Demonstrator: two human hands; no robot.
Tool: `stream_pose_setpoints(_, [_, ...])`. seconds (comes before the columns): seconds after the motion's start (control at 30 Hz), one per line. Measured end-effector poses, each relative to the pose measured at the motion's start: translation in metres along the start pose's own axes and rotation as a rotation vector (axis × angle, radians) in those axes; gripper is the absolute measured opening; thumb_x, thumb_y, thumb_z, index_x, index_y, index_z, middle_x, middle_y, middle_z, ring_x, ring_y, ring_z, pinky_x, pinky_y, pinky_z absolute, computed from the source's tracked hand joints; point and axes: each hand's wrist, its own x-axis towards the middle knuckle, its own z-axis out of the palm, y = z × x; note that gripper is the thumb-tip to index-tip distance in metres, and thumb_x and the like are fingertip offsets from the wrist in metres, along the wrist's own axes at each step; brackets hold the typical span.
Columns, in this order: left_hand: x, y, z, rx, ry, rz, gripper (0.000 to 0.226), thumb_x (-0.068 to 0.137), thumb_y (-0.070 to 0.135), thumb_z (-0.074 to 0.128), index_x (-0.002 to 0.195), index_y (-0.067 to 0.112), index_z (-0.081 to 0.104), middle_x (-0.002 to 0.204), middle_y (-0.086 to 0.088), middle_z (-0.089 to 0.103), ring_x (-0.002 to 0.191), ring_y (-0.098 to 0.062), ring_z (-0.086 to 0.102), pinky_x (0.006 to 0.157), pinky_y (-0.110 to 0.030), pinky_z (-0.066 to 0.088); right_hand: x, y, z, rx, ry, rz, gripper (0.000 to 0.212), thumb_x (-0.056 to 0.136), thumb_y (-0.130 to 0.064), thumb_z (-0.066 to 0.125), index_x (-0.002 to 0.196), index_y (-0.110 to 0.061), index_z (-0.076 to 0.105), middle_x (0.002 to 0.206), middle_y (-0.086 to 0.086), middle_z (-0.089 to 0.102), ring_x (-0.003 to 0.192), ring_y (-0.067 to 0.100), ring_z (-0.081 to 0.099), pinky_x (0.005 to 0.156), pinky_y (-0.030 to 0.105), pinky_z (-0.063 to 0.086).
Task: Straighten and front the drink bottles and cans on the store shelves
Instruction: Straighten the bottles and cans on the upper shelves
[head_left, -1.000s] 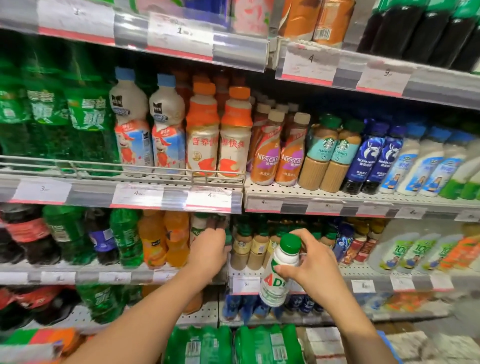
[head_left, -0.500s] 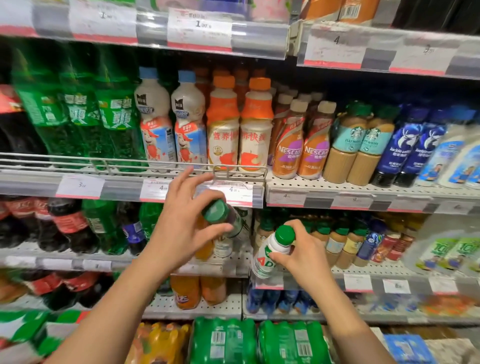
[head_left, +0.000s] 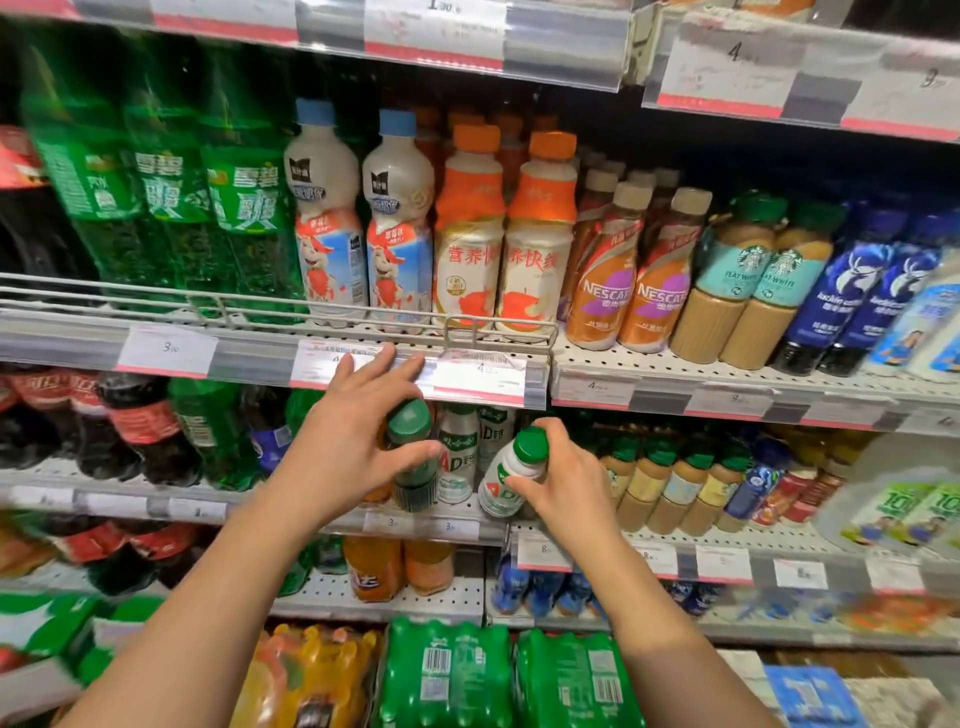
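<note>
Bottles likely light, stiff plastic, smooth, maybe slippery; best held round neck under cap. Left hand (head_left: 343, 452) pinches dark green-cap bottle (head_left: 413, 457) at middle shelf (head_left: 291, 512) front, other fingers spread. Right hand (head_left: 563, 488) grips white AD bottle (head_left: 511, 475), tilted, just beside standing ones.

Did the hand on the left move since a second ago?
Yes. The left hand came out from deep in the shelf toward the front edge, now gripping a dark green-capped bottle just under the price strip.
</note>
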Motion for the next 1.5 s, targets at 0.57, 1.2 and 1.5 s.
stream_pose_setpoints(0.57, [-0.001,-0.001,-0.003,-0.094,0.033,-0.023,0.043,0.078,0.056,0.077,0.106,0.027,0.064,0.154,0.015,0.044,0.15,-0.005,0.024,0.125,-0.03,0.001,0.072,-0.007,0.01,-0.351,-0.296,0.086,0.052,0.087,-0.062,0.066,0.125,-0.027,0.061,0.124,0.0,0.066,0.116,0.02,0.06,0.077,0.025,0.04])
stream_pose_setpoints(1.2, [-0.001,0.001,-0.006,-0.121,0.003,-0.055,0.036,0.078,0.05,0.08,0.102,0.031,0.06,0.153,0.017,0.044,0.15,-0.006,0.025,0.126,-0.036,0.004,0.092,-0.03,0.038,-0.087,-0.273,0.035,0.068,0.091,-0.067,0.057,0.148,-0.032,0.043,0.148,-0.001,0.051,0.129,0.024,0.053,0.088,0.026,0.047])
stream_pose_setpoints(1.5, [-0.001,0.001,-0.005,-0.15,0.012,-0.074,0.036,0.078,0.05,0.08,0.101,0.032,0.059,0.152,0.017,0.047,0.15,-0.006,0.026,0.127,-0.039,0.004,0.108,-0.046,0.045,-0.115,-0.361,0.098,0.082,0.09,-0.07,0.056,0.155,-0.027,0.033,0.155,0.005,0.043,0.137,0.031,0.045,0.1,0.037,0.048])
